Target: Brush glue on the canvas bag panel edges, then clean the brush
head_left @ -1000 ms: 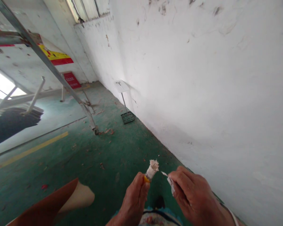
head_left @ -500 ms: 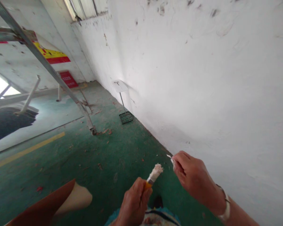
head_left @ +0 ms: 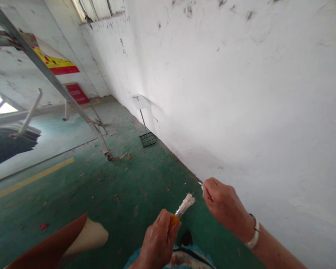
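My left hand (head_left: 159, 241) is closed round the orange handle of a small paintbrush (head_left: 184, 206), whose white, paint-clogged bristles point up and to the right. My right hand (head_left: 222, 205) is to the right of the bristles and a little above them, fingers pinched on a small white scrap (head_left: 201, 184) that sticks out at the fingertips. A pale band sits on the right wrist. Both hands hover over the green floor close to the white wall (head_left: 240, 93).
A metal scaffold leg (head_left: 58, 84) slants down to a caster on the green floor (head_left: 100, 186). A small white stand with a wire base (head_left: 145, 123) sits by the wall. A brown and cream sheet (head_left: 67, 243) lies at lower left. A patterned container edge (head_left: 184, 259) shows below.
My right hand drew away from the brush bristles, up and to the right, still pinching the white scrap. The left hand kept hold of the brush and tilted it slightly.
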`<act>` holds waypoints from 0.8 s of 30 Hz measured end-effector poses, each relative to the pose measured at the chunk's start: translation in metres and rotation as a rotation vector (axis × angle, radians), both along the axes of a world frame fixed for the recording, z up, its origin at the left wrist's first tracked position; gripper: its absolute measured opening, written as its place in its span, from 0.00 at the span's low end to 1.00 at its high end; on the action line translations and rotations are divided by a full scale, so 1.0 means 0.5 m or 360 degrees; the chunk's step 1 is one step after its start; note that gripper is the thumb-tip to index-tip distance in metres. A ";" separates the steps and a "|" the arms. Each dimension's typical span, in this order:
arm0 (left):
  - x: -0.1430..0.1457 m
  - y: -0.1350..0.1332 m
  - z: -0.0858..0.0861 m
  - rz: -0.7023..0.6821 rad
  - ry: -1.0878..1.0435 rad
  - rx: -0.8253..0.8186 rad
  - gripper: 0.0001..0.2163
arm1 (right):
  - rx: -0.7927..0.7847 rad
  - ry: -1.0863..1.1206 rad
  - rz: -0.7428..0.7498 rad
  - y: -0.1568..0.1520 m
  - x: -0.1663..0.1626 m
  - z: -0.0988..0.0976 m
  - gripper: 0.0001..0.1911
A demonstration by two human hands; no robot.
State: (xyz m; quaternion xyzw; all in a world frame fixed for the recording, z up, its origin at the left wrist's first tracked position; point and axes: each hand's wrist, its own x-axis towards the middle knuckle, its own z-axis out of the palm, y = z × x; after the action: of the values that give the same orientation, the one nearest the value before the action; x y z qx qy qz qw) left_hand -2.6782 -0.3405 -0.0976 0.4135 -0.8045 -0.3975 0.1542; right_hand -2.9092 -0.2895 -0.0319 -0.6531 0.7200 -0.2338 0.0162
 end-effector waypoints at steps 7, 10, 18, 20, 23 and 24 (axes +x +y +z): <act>-0.003 -0.003 -0.009 -0.0075 -0.0072 -0.0206 0.12 | 0.0096 -0.0273 0.0250 0.031 0.042 0.033 0.10; -0.006 -0.003 -0.013 -0.0118 -0.0071 -0.0362 0.14 | 0.0127 -0.0167 0.0257 0.012 0.055 0.013 0.10; 0.000 -0.007 -0.018 -0.0117 -0.0159 -0.0558 0.14 | 0.0126 -0.0209 -0.0002 0.005 -0.008 -0.012 0.10; 0.002 -0.008 -0.025 -0.0087 -0.0150 -0.0562 0.14 | 0.0110 -0.0310 0.0096 0.021 0.002 0.002 0.10; 0.000 -0.008 -0.027 -0.0071 -0.0134 -0.0507 0.15 | 0.0151 -0.0312 0.0206 0.033 0.035 0.011 0.10; -0.002 -0.008 -0.025 -0.0078 -0.0130 -0.0495 0.15 | 0.0165 -0.0284 0.0210 0.032 0.046 0.009 0.10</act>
State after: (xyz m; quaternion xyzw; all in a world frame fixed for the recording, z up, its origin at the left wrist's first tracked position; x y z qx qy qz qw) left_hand -2.6793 -0.3445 -0.1101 0.3808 -0.8718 -0.2547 0.1737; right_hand -2.8863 -0.2733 -0.0275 -0.6741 0.6823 -0.2517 0.1293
